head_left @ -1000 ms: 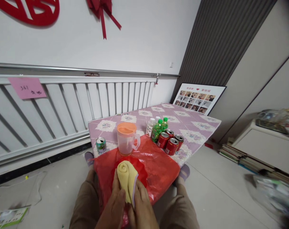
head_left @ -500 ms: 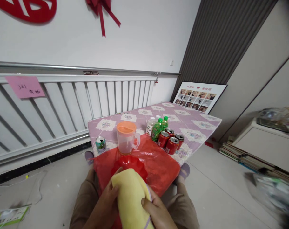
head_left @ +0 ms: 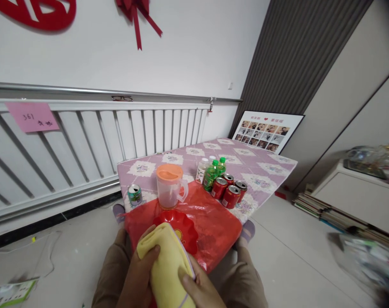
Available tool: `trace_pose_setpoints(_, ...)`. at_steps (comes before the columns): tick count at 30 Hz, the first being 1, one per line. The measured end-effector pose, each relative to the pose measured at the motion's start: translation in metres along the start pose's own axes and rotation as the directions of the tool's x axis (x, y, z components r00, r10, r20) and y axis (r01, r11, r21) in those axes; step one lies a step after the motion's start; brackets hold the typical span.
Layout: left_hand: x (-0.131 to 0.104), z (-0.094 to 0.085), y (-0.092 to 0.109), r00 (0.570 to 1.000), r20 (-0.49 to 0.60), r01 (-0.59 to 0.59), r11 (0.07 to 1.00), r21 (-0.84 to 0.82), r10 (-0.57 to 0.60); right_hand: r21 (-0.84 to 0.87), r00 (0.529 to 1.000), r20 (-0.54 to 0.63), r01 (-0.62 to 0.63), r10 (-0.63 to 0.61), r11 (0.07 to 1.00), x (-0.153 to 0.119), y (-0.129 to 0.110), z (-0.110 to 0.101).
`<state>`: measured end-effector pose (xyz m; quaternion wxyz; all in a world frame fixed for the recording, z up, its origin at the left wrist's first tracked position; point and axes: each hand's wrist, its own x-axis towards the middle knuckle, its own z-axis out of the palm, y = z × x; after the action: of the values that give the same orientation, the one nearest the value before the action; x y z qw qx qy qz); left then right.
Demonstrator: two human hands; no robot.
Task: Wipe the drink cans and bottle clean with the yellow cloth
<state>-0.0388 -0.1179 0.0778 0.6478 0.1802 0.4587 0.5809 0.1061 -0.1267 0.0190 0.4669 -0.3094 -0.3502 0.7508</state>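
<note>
A folded yellow cloth [head_left: 169, 265] with a thin purple edge is held between both hands, low in the view. My left hand [head_left: 143, 267] grips its left side, thumb on top. On the right side, my right hand [head_left: 197, 280] holds it with the thumb pressed on the fabric. Just beyond the cloth lies a red scalloped dish [head_left: 190, 233], partly covered by it, on a red plastic sheet [head_left: 216, 226]. Behind the dish stands a clear pitcher [head_left: 169, 192] with an orange lid.
The table [head_left: 184, 160] has a purple floral cover. Several red cans [head_left: 231, 196] and green bottles [head_left: 210, 175] stand to the right, beside white-capped bottles [head_left: 201, 170]. A teal can [head_left: 134, 195] is at the left edge. A radiator [head_left: 101, 137] runs behind.
Both hands have shifted slightly left with the yellow cloth, which now tilts and shows its folded end. More of the red dish shows, with a yellow mark inside.
</note>
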Motion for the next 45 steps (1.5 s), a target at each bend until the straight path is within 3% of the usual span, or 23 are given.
trace_pose_setpoints(3, -0.001, 0.001, -0.003, 0.996, -0.019, -0.086, 0.996, 0.026, 0.086, -0.025, 0.999, -0.03, 0.022, -0.023, 0.999, 0.006, 0.01, -0.003)
trace_pose_setpoints(7, 0.009, -0.006, -0.012, 0.991, 0.135, 0.018, 0.998, -0.06, -0.01, -0.066, 0.989, -0.145, -0.001, -0.009, 0.998, 0.006, 0.004, -0.009)
trace_pose_setpoints(10, 0.022, -0.016, -0.016, 0.994, 0.107, 0.017, 0.99, -0.137, -0.002, -0.12, 0.969, -0.247, 0.0, -0.03, 0.993, 0.004, -0.015, -0.022)
trace_pose_setpoints(14, 0.036, -0.033, -0.014, 0.999, -0.01, -0.039, 0.987, -0.155, 0.038, -0.151, 0.892, -0.446, 0.004, -0.072, 0.989, 0.011, -0.045, -0.059)
trace_pose_setpoints(17, 0.039, -0.045, -0.014, 0.997, -0.07, -0.053, 0.991, -0.12, 0.045, -0.323, 0.837, -0.523, -0.017, -0.163, 0.946, 0.025, -0.065, -0.096)
trace_pose_setpoints(19, 0.039, -0.051, -0.017, 0.992, -0.113, -0.055, 0.996, -0.071, 0.047, -0.513, 0.835, -0.492, -0.049, -0.247, 0.857, 0.035, -0.075, -0.118)
trace_pose_setpoints(25, 0.037, -0.057, -0.021, 0.986, -0.163, -0.023, 0.998, 0.054, 0.031, -0.687, 0.829, -0.479, -0.148, -0.29, 0.711, 0.059, -0.09, -0.158)
trace_pose_setpoints(32, 0.042, -0.061, -0.022, 0.983, -0.185, -0.01, 1.0, 0.022, 0.014, -0.905, 0.744, -0.419, -0.298, -0.521, 0.303, 0.068, -0.095, -0.182)
trace_pose_setpoints(35, 0.043, -0.062, -0.023, 0.983, -0.184, -0.001, 1.0, 0.026, 0.005, -0.941, 0.735, -0.321, -0.319, -0.597, 0.114, 0.067, -0.094, -0.178)
trace_pose_setpoints(39, 0.042, -0.059, -0.023, 0.981, -0.193, 0.003, 0.998, 0.063, 0.009, -0.954, 0.797, -0.171, -0.28, -0.58, -0.103, 0.075, -0.088, -0.157)
trace_pose_setpoints(45, 0.042, -0.061, -0.023, 0.986, -0.163, -0.01, 0.996, 0.086, 0.024, -0.919, 0.849, -0.105, -0.282, -0.518, -0.276, 0.099, -0.079, -0.129)
